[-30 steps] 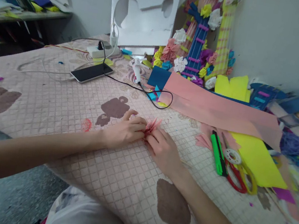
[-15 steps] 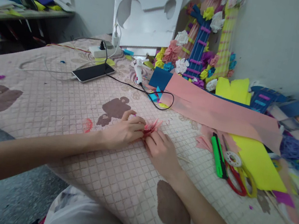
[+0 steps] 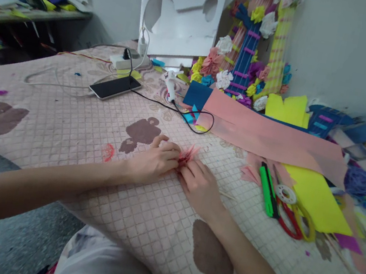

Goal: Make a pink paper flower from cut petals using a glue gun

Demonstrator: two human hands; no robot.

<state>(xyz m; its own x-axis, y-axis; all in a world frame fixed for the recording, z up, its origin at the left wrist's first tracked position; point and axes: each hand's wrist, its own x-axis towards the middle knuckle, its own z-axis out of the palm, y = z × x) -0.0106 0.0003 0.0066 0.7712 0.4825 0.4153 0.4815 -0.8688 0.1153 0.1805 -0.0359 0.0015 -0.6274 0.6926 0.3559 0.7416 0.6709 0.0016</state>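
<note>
A small piece of crumpled, pleated pink paper (image 3: 188,153) is pinched between my two hands near the middle of the table. My left hand (image 3: 159,162) grips its left side with curled fingers, the index finger bent upward. From the right, my right hand (image 3: 199,184) closes on the paper's lower edge. The fingertips and the paper's base are partly hidden. A thin stick (image 3: 227,195) lies on the cloth just beside my right hand.
A green cutter (image 3: 267,189), red-handled scissors (image 3: 291,224) and yellow paper (image 3: 323,204) lie at right. Long pink paper (image 3: 276,132) spans behind. A white glue gun (image 3: 169,86), its black cord and a phone (image 3: 115,87) lie farther back. Flower-decorated paper guitars (image 3: 244,58) lean on the wall.
Both hands keep hold of the pink paper and have barely moved. The paper's pleats look slightly more fanned upward. The view has shifted a little.
</note>
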